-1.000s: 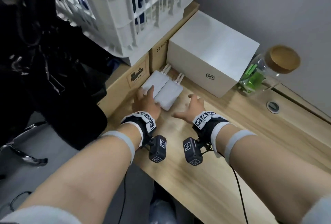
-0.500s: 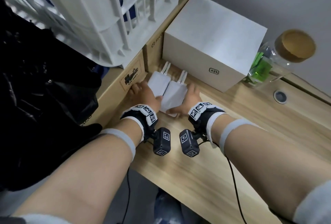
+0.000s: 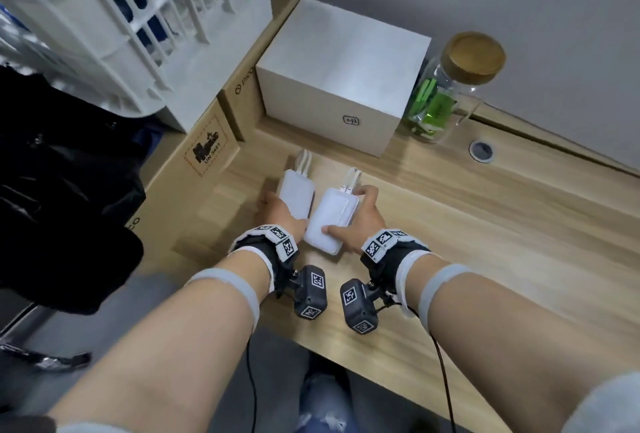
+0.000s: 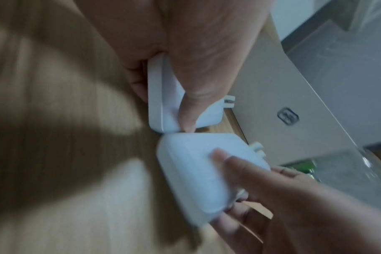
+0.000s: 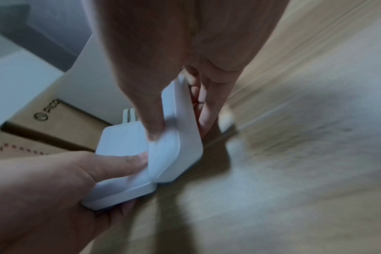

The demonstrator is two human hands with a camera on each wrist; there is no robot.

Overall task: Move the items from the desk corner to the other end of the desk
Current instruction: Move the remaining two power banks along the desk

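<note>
Two white power banks with short white cables lie side by side on the wooden desk, in front of a white box. My left hand grips the left power bank, thumb on top and fingers along its outer edge. My right hand grips the right power bank, which is tilted up. The left wrist view shows the left power bank under my thumb and the right power bank beside it. In the blurred right wrist view, the right power bank leans against the left power bank.
The white box stands just behind the power banks. A glass jar with a cork lid is to its right, near a cable grommet. Cardboard boxes, a white slatted basket and a black bag crowd the left.
Both hands have closed round the power banks and drawn them toward me, away from the white box. The right one is now tilted up.
</note>
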